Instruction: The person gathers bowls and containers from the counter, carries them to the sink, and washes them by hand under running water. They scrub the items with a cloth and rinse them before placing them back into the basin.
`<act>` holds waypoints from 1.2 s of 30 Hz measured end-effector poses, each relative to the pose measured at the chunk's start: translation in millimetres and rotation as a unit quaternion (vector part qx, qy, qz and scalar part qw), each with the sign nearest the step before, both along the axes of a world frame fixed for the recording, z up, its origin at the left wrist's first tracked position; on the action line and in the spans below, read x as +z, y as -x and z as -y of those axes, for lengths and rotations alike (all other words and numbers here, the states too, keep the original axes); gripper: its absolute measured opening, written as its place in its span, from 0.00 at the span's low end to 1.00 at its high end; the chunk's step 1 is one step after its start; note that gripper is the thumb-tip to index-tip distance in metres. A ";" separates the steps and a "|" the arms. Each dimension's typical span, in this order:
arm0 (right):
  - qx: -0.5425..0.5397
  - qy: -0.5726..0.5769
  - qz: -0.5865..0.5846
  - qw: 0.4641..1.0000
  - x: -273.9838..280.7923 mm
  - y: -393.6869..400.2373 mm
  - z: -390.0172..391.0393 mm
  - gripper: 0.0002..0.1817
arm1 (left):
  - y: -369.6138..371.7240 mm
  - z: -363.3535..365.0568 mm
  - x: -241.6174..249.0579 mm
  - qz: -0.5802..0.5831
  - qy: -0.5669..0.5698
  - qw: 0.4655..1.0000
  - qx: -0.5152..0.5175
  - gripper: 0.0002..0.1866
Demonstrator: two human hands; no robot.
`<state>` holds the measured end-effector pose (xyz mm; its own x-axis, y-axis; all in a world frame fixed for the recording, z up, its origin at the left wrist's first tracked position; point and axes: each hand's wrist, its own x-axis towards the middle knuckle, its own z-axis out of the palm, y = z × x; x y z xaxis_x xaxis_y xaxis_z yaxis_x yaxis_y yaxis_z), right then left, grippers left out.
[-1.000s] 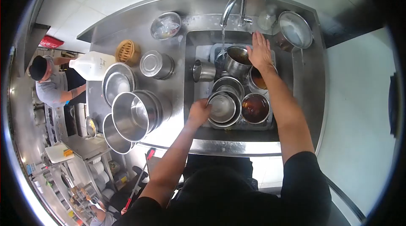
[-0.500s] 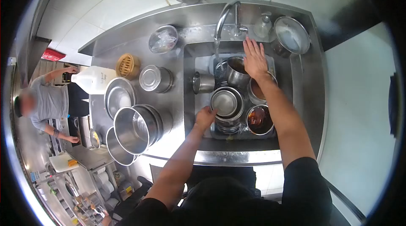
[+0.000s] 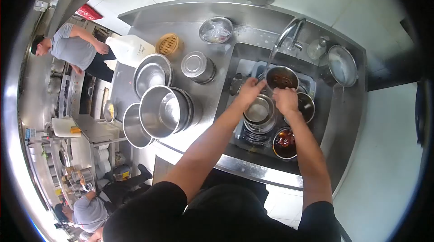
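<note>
A metal pot (image 3: 274, 73) with brown liquid inside is under the running faucet (image 3: 288, 31) in the sink. My right hand (image 3: 286, 100) is closed on the near rim of this pot. At the pot's left side is my left hand (image 3: 251, 92), fingers drawn together; what they hold, if anything, is hidden. Just below the hands sit nested metal bowls (image 3: 258, 110) on a stack. To the right of them are a pot with dark liquid (image 3: 306, 107) and another with reddish-brown sauce (image 3: 285, 142). A metal cup (image 3: 235, 84) is partly covered by my left hand.
On the left counter stand large metal pots (image 3: 159, 111), a lidded canister (image 3: 198, 66), a bamboo steamer (image 3: 168, 44), a white jug (image 3: 131, 49) and a bowl with plastic (image 3: 216, 30). A soap bottle (image 3: 316, 48) and a pot (image 3: 342, 65) stand right. Other people work at left.
My right hand has come down from near the faucet onto the pot's rim. My left hand has left the nested bowls and moved up beside that pot. The view has turned and shifted.
</note>
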<state>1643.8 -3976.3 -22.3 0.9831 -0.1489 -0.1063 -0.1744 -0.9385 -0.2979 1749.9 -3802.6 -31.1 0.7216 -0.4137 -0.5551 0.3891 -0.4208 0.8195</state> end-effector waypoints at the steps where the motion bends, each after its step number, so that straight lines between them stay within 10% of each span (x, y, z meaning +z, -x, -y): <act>1: 0.031 0.024 0.035 0.999 11.0 4.5 -6.2 0.05 | -6.3 5.4 5.4 -0.039 0.019 0.999 0.024 0.41; 4: 0.090 0.047 0.127 0.987 41.8 13.2 -19.2 0.04 | -25.3 10.0 30.8 -0.168 0.050 0.984 0.010 0.49; 8: 0.123 0.052 0.143 0.981 58.1 18.6 -31.3 0.05 | -37.8 4.4 13.9 -0.268 0.196 0.943 -0.027 0.36; 18: -0.096 -0.177 0.254 0.946 97.2 60.7 -77.4 0.28 | 25.9 -56.9 41.2 -0.017 0.114 0.979 0.167 0.34; 26: -0.097 -0.332 0.192 0.919 95.3 -152.0 -107.8 0.18 | 51.6 -94.9 18.0 0.045 0.074 0.977 0.193 0.36; 30: -0.292 -0.609 -0.053 0.736 37.5 -265.7 -96.1 0.25 | 61.6 -101.0 22.1 0.063 0.012 0.984 0.166 0.36; 36: -0.255 -0.597 -0.021 0.760 3.7 -326.6 -88.9 0.25 | 61.0 -76.6 25.0 0.121 0.037 0.963 0.238 0.36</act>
